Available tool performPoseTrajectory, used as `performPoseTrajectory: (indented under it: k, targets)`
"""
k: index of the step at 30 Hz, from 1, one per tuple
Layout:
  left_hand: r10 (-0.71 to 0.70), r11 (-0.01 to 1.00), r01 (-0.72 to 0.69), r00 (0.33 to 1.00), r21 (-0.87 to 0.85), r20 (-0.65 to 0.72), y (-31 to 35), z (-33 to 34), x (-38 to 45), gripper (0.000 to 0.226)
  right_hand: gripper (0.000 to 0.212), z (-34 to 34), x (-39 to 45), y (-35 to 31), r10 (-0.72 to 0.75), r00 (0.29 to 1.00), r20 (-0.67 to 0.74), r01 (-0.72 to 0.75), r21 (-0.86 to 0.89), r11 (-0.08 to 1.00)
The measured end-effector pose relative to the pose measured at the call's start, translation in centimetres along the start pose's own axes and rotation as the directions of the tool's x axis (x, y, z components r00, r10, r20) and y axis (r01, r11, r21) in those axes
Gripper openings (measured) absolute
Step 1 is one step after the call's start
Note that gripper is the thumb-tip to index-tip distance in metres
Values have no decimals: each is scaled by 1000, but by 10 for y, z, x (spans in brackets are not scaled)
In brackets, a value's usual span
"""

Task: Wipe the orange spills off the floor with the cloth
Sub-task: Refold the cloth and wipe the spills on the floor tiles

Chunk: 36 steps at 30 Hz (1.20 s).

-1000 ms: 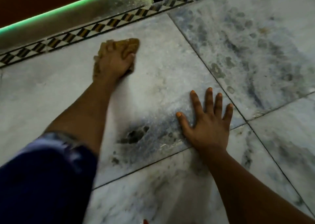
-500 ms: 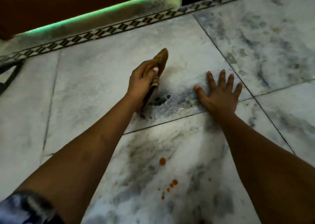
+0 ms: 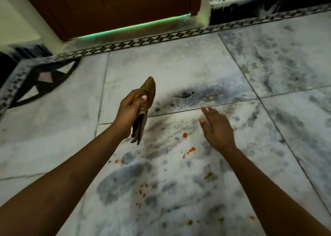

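The left hand grips a folded mustard-brown cloth with fingers and thumb curled around its middle. One end of the cloth points up and away from the person, and the greyer folded end hangs down below the wrist, above the white, grey-veined marble floor. The right hand is spread, its fingers straight and slightly blurred; whether it touches the floor cannot be told.

Small orange spills dot the tile nearest the person: one round drop lies between the two hands, a small cluster sits just below it near the right wrist, more specks lie between the forearms, and a few lie near the lower right edge. A dark sooty patch marks the tile beyond the hands, just across a grout line.

A black-and-white diamond border strip runs along the far edge of the floor, in front of a brown wooden door with a green glow under it. A dark patterned mat lies at the left.
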<state>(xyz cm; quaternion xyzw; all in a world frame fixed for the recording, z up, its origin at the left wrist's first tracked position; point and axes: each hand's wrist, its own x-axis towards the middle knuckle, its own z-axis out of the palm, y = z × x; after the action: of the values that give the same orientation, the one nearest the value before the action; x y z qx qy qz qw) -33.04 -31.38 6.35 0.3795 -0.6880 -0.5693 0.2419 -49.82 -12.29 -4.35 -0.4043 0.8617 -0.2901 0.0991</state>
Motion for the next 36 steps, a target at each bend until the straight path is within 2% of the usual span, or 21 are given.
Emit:
performPoseTrajectory:
  k: [5, 9, 12, 14, 16, 18, 21, 22, 24, 26, 28, 32, 36]
  targets:
    - [-5, 991, 3, 1000, 134, 14, -8, -54, -59, 16, 78, 11, -70, -29, -59, 992, 111, 66, -57, 996]
    - [-41, 958, 66, 995, 280, -94, -31, -91, -122, 16, 86, 12, -113, -49, -94, 971, 222, 123, -119, 985]
    - [-45, 936, 74, 995, 344, -90, -41, -106, -159, 18, 87, 12, -138, -64, -143, 946, 292, 203, -187, 961]
    - [-10, 924, 52, 994, 378, -111, -49, -113, -173, 23, 90, 16, -150, -73, -183, 922, 342, 270, -225, 936]
    - [60, 895, 4, 990, 445, -131, -62, -115, -176, 33, 103, 23, -156, -80, -204, 900, 386, 310, -236, 921]
    - [100, 898, -2, 975, 439, -199, -77, -111, -174, 38, 105, 33, -158, -87, -214, 885, 414, 335, -245, 910]
    - [82, 884, 77, 945, 461, -316, -104, -102, -165, 50, 97, 46, -157, -92, -235, 878, 417, 352, -228, 908]
    - [56, 857, 118, 946, 502, -318, -113, -97, -162, 55, 99, 51, -156, -90, -239, 877, 418, 355, -228, 906]
    - [2, 696, 194, 963, 691, -271, -127, -91, -157, 57, 102, 57, -155, -84, -248, 873, 421, 367, -231, 901]
    - [-23, 505, 152, 986, 850, -163, -139, -87, -148, 56, 103, 59, -153, -80, -265, 858, 439, 395, -238, 887]
    - [-49, 410, 94, 995, 907, -81, -146, -84, -136, 58, 100, 60, -151, -75, -259, 845, 467, 410, -255, 876]
    - [-62, 334, 128, 992, 934, -114, -150, -81, -96, 59, 87, 58, -145, -65, -222, 872, 436, 360, -265, 895]
    - [-141, 356, 139, 986, 924, -94, -136, -61, -43, 58, 75, 61, -146, -61, -217, 874, 436, 360, -280, 890]
